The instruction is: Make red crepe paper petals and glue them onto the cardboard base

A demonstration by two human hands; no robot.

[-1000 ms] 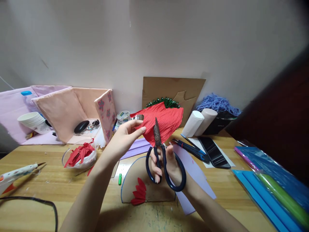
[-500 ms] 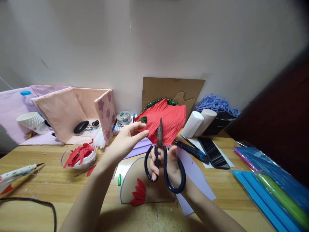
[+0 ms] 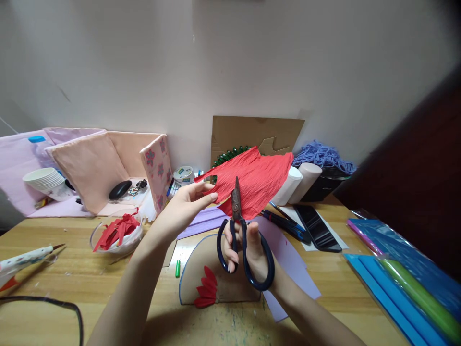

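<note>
1. While the left hand (image 3: 192, 196) pinches the red paper (image 3: 266, 173) by its left side, thumb against fingers, the rest spreads out to the right, up above the bench (image 3: 162, 307).
2. The right hand (image 3: 256, 257) is curled around the handles of the black scissors (image 3: 236, 211), with its thumb up. The blades look closed, or almost.
3. The blades are in front of the paper. I cannot tell if any paper is between them.
4. The paper could rip, because it looks thin and only one side is held. The loose side could flop and make a cut crooked. Left fingers too near the blades could get nipped.
5. The scissors are long from the big handles to the tip, which points away from the person, almost straight ahead.
6. The paper is longest from side to side, rising a little toward the right.
</note>
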